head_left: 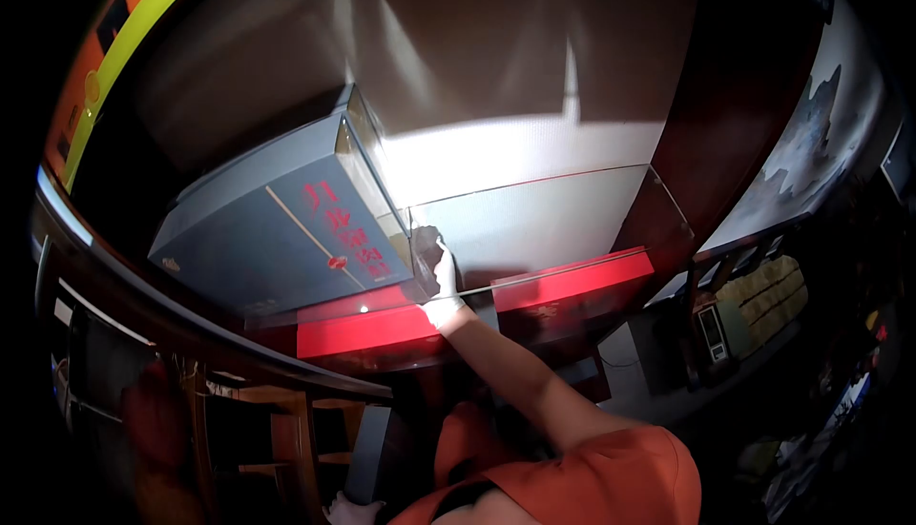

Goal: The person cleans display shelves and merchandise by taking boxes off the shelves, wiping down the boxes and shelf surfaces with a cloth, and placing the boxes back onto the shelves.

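Note:
My right hand [443, 291], in a white glove, reaches up to the glass shelf. Its fingers close on a dark crumpled cloth [426, 244], right beside the end of a large grey gift box [277, 220] with red lettering. The box sits tilted in view on the glass shelf [572, 196]. At the bottom edge, my gloved left hand [353, 509] holds the lower end of a slim grey box [370, 453]; part of this hand is cut off by the frame.
Two red boxes [358, 327] [582, 287] show beneath the glass. A wooden rack [296, 449] stands at lower left. An orange and yellow panel [114, 39] borders the upper left. At right hang a landscape picture [811, 144] and, lower, a beige cushioned seat [763, 296].

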### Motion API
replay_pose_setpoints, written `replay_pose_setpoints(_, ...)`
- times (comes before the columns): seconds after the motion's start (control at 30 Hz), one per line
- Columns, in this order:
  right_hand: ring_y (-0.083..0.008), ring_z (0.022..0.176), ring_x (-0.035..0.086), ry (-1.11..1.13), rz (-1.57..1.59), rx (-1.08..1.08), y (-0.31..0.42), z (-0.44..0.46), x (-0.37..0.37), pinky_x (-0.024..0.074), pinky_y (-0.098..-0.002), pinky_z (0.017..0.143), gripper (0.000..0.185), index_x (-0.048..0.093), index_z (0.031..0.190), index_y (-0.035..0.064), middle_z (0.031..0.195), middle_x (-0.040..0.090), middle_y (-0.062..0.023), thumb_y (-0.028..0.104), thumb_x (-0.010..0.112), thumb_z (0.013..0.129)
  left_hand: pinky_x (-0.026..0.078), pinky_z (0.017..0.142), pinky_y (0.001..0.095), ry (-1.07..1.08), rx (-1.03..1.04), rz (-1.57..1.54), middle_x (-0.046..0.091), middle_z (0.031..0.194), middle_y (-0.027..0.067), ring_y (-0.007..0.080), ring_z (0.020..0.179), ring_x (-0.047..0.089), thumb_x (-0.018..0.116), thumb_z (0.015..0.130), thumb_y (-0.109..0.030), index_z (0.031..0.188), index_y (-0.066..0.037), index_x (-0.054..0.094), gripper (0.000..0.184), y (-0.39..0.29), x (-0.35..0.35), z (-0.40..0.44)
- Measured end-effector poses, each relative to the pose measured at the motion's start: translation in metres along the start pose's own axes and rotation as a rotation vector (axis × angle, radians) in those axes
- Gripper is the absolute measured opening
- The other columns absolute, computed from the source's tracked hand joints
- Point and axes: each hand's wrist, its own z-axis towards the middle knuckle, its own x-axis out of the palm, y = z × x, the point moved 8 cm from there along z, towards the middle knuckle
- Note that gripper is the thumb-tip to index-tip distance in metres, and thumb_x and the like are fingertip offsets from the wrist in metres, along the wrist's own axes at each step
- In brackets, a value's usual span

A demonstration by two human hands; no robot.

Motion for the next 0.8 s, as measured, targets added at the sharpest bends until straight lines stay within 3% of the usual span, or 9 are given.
replay_pose_setpoints(0.07,-0.0231,0.093,0.061,0.325,0.128,0.209,-0.033,-0.012,-0.015,0.0477,-0.0387,0.092,0.032,0.061,0.101,0.005,0.099,0.066,-0.0068,0.028,0.038,0.103,0.029,0.115,0.0418,0.001,-0.002,-0.031,0.066,0.112,0.0193,0.0299,0.111,0.06,0.086,0.045,-0.049,0.122,0.004,0.058,0.097,0.004,0.002,-0.007)
replay_pose_setpoints(0.17,-0.0229,0.1,0.057,0.553,-1.285,-0.041,-0.017,-0.087,-0.02,0.0469,-0.0349,0.091,0.025,0.055,0.105,0.0021,0.108,0.06,-0.0135,0.021,0.041,0.099,0.03,0.114,0.0442,-0.022,0.028,-0.033,0.067,0.109,0.0189,0.0298,0.108,0.062,0.087,0.046,-0.051,0.12,0.003,0.059,0.096,0.011,0.014,-0.01)
replay_pose_setpoints(0.23,-0.0244,0.092,0.059,0.289,-0.205,0.397,-0.017,-0.141,-0.006,0.0484,-0.0372,0.088,0.028,0.055,0.101,0.0024,0.102,0.06,-0.0137,0.027,0.04,0.1,0.031,0.112,0.0467,-0.057,0.058,-0.015,0.068,0.104,0.0174,0.0298,0.104,0.063,0.088,0.046,-0.053,0.115,0.001,0.061,0.091,0.015,0.027,-0.007)
replay_pose_setpoints(0.27,-0.0247,0.082,0.059,-0.196,-0.435,0.433,0.006,-0.159,-0.027,0.0496,-0.0378,0.085,0.038,0.054,0.096,0.0026,0.091,0.058,-0.0116,0.037,0.039,0.101,0.03,0.114,0.0462,-0.011,0.058,-0.016,0.068,0.106,0.0168,0.0283,0.106,0.063,0.088,0.047,-0.054,0.118,0.001,0.06,0.094,0.014,0.026,-0.009)
replay_pose_setpoints(0.33,-0.0251,0.096,0.059,0.185,-0.427,0.264,0.059,-0.151,0.014,0.0473,-0.0365,0.092,0.045,0.054,0.107,0.0022,0.105,0.059,-0.0128,0.044,0.04,0.102,0.029,0.114,0.0462,-0.07,0.106,-0.013,0.068,0.107,0.0168,0.0279,0.107,0.062,0.088,0.047,-0.054,0.119,0.001,0.059,0.094,0.012,0.032,-0.01)
replay_pose_setpoints(0.43,-0.0266,0.109,0.059,0.133,-0.779,0.086,0.126,-0.152,0.127,0.0446,-0.0377,0.1,0.041,0.05,0.123,0.002,0.125,0.058,-0.0121,0.036,0.046,0.099,0.028,0.114,0.0458,-0.113,0.161,-0.004,0.067,0.108,0.0169,0.0285,0.108,0.062,0.087,0.048,-0.053,0.12,0.0,0.058,0.095,0.01,0.036,-0.013)
replay_pose_setpoints(0.53,-0.0252,0.104,0.062,-0.08,-1.004,0.113,0.239,-0.108,0.111,0.0555,-0.0376,0.078,0.043,0.056,0.121,0.0044,0.112,0.064,-0.0123,0.039,0.052,0.096,0.027,0.115,0.0456,-0.07,0.156,-0.013,0.066,0.11,0.0171,0.0283,0.109,0.061,0.087,0.047,-0.053,0.119,0.0,0.058,0.094,0.01,0.039,-0.014)
replay_pose_setpoints(0.63,-0.0199,0.118,0.056,-0.524,-2.253,-0.225,0.353,-0.12,0.124,0.0376,-0.0293,0.105,0.056,0.065,0.121,-0.0003,0.127,0.062,-0.0157,0.048,0.059,0.093,0.025,0.116,0.0454,-0.044,0.142,-0.034,0.066,0.11,0.0165,0.0275,0.111,0.06,0.087,0.047,-0.053,0.117,0.0,0.057,0.092,0.019,0.047,-0.011)
replay_pose_setpoints(0.8,-0.0227,0.118,0.057,-0.134,-2.102,-0.748,0.347,-0.14,0.155,0.0354,-0.0321,0.108,0.044,0.063,0.124,0.0022,0.126,0.063,-0.0141,0.035,0.056,0.096,0.029,0.114,0.0442,0.036,0.046,0.009,0.066,0.114,0.0187,0.0289,0.112,0.061,0.088,0.047,-0.052,0.12,0.001,0.058,0.095,0.025,0.051,-0.009)
